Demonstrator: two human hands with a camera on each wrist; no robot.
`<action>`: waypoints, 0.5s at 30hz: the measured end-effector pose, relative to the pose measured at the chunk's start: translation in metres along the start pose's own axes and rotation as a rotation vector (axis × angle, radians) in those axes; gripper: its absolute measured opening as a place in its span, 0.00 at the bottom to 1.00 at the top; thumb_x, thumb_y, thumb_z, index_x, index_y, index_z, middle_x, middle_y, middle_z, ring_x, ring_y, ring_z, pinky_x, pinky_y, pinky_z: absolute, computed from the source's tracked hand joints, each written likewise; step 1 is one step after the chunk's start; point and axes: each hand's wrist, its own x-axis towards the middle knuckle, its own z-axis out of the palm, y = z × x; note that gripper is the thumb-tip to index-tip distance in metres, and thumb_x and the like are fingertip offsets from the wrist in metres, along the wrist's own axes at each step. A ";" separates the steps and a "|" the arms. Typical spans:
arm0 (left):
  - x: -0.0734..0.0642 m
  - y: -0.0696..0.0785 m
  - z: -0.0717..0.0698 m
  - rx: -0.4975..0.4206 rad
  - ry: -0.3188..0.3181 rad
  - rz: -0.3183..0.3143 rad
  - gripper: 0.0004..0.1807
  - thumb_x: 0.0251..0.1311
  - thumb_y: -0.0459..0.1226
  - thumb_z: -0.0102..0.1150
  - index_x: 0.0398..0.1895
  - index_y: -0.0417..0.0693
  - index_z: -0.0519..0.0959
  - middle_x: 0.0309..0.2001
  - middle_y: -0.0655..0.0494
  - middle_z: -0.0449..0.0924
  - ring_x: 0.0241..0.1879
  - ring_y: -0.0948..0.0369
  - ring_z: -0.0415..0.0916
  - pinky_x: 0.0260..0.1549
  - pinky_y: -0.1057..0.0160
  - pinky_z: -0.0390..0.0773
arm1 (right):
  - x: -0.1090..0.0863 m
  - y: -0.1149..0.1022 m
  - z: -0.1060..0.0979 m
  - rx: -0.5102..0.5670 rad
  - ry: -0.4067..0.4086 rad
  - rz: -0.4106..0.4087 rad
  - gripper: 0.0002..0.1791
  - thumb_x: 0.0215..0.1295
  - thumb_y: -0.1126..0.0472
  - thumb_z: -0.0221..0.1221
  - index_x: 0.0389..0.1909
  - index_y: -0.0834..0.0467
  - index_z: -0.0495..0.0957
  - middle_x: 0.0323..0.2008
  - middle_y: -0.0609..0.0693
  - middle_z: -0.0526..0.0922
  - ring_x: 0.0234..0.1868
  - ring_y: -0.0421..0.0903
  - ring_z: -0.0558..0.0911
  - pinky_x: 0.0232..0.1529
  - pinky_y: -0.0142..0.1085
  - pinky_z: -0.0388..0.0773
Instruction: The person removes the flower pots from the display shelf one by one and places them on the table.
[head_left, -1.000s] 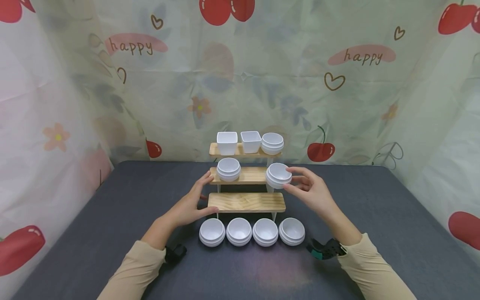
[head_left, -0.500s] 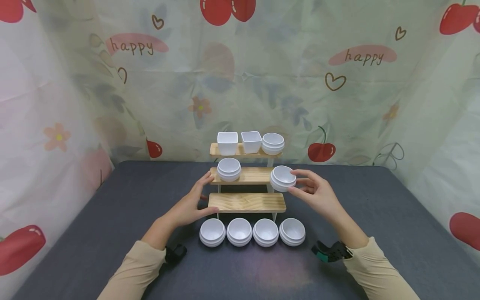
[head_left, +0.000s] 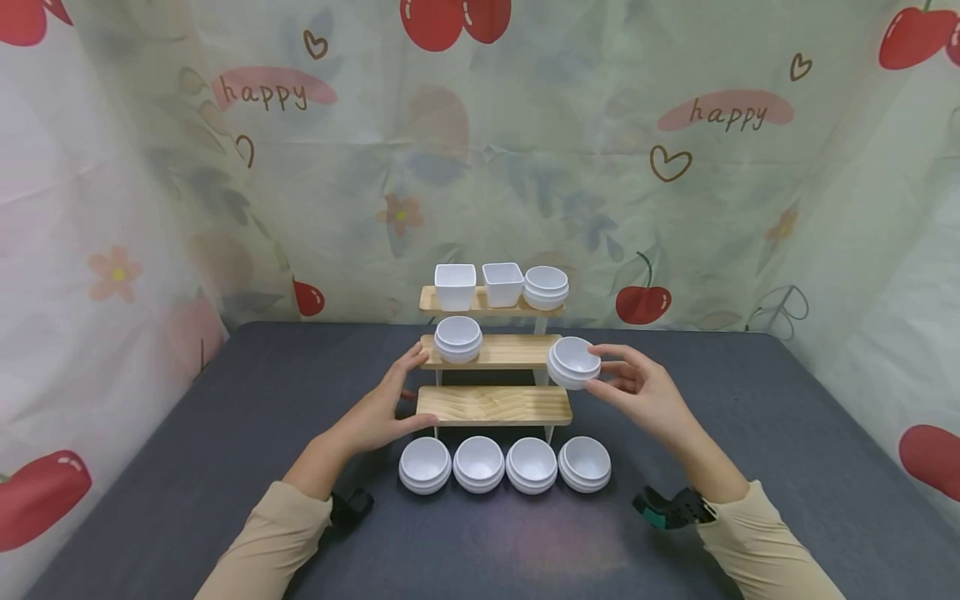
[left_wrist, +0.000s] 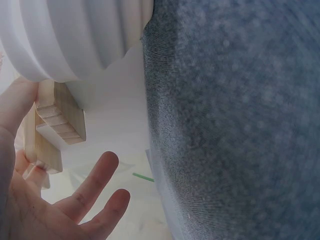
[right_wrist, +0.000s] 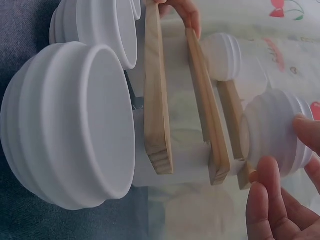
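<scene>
Right of centre frame, a right hand (head_left: 643, 393) pinches a white bowl (head_left: 573, 364) at the middle shelf (head_left: 513, 351), contact unclear, tabletop (head_left: 757, 417) stretching rightward; centre-left, the left hand (head_left: 381, 412), fingers apart, touches the stand (head_left: 492, 405), partly hidden.

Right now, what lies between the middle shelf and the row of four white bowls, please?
In the head view, the lowest wooden shelf and its white legs lie between them.

left patch (head_left: 274, 86): "happy" | right patch (head_left: 725, 110): "happy" | surface: backdrop cloth (head_left: 540, 92)
</scene>
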 end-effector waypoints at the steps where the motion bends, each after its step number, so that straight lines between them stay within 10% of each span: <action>1: 0.000 0.000 0.000 0.001 0.000 -0.001 0.51 0.53 0.48 0.65 0.72 0.57 0.42 0.76 0.52 0.35 0.55 0.45 0.73 0.53 0.45 0.75 | 0.000 0.000 0.000 0.002 -0.002 -0.001 0.26 0.58 0.57 0.64 0.58 0.56 0.70 0.51 0.63 0.79 0.36 0.33 0.82 0.37 0.27 0.79; 15: 0.000 -0.001 0.000 -0.008 0.001 0.016 0.50 0.54 0.46 0.65 0.72 0.56 0.42 0.76 0.51 0.35 0.55 0.45 0.73 0.53 0.46 0.75 | -0.005 0.005 -0.008 0.011 -0.016 -0.011 0.26 0.59 0.59 0.63 0.58 0.58 0.69 0.51 0.62 0.78 0.36 0.33 0.82 0.39 0.27 0.79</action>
